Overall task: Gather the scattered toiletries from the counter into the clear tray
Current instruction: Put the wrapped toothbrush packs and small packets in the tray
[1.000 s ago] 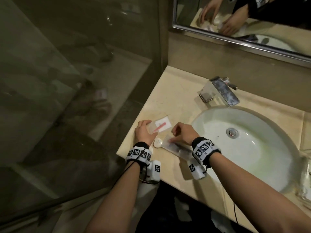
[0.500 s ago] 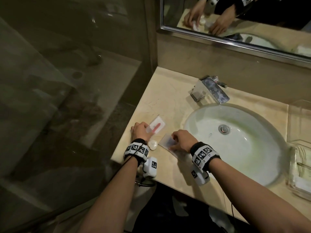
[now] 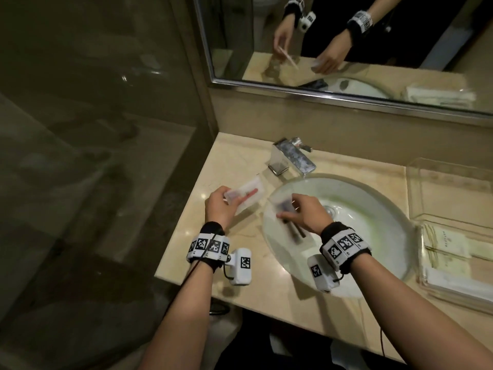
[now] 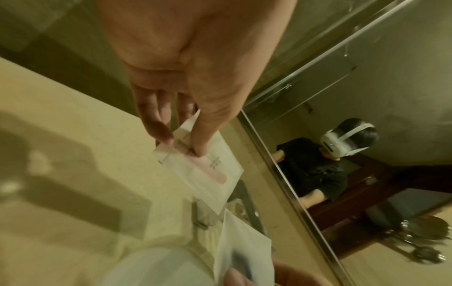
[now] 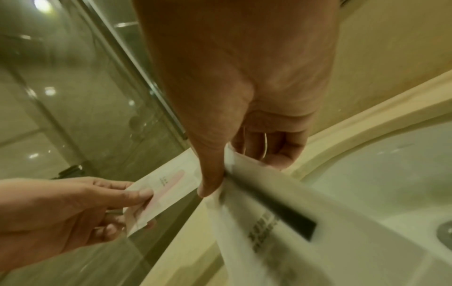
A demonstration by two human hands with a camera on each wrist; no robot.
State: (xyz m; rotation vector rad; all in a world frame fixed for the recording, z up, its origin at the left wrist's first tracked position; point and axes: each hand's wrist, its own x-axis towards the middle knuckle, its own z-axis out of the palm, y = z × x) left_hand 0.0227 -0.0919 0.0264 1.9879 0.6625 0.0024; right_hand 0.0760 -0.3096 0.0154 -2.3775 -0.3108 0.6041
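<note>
Your left hand (image 3: 220, 206), left of frame centre, pinches a white packet with a pink item (image 3: 246, 194) between thumb and fingers, lifted off the counter (image 3: 240, 161). Just to its right, your right hand (image 3: 306, 213) pinches a white packet with a dark item (image 3: 289, 222) by its top end, so the packet hangs over the left part of the sink basin (image 3: 373, 222). The two packets sit close together without touching. The faucet (image 3: 292, 156) stands above them in the frame, near both. At the far right, well apart from both hands, the clear tray (image 3: 450, 188) rests on the counter past the basin's rim, with a second clear tray of paper goods (image 3: 453, 265) below it. The basin lies between your hands and those trays.
</note>
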